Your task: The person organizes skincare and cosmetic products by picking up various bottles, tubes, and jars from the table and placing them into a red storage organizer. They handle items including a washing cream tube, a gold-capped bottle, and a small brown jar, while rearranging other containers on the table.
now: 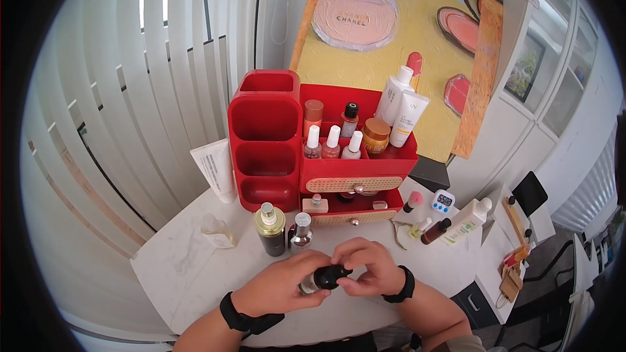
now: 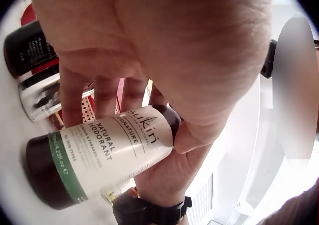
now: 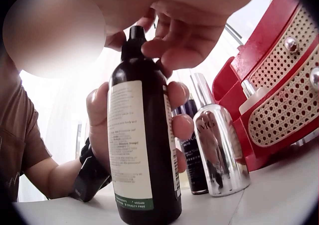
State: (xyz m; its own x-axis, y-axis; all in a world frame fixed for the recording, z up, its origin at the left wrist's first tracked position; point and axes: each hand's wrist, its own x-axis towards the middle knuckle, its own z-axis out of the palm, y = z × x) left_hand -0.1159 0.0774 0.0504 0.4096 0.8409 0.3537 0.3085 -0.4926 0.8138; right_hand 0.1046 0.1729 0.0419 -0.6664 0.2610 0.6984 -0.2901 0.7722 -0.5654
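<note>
A dark bottle with a cream label and green band is held over the table's front part. My left hand grips its body, fingers wrapped round it in the right wrist view. The right hand has its thumb and fingers at the narrow black nozzle, pinching it. In the left wrist view the label on the bottle reads "Sukin Natural Deodorant". Just behind the hands stand a silver bottle and a gold-topped dark bottle.
Behind stands a red organizer with nail polishes, jars and tubes; its lower drawer is pulled out. A white tube and a clear bottle are left. A brush, timer and white bottle stand right.
</note>
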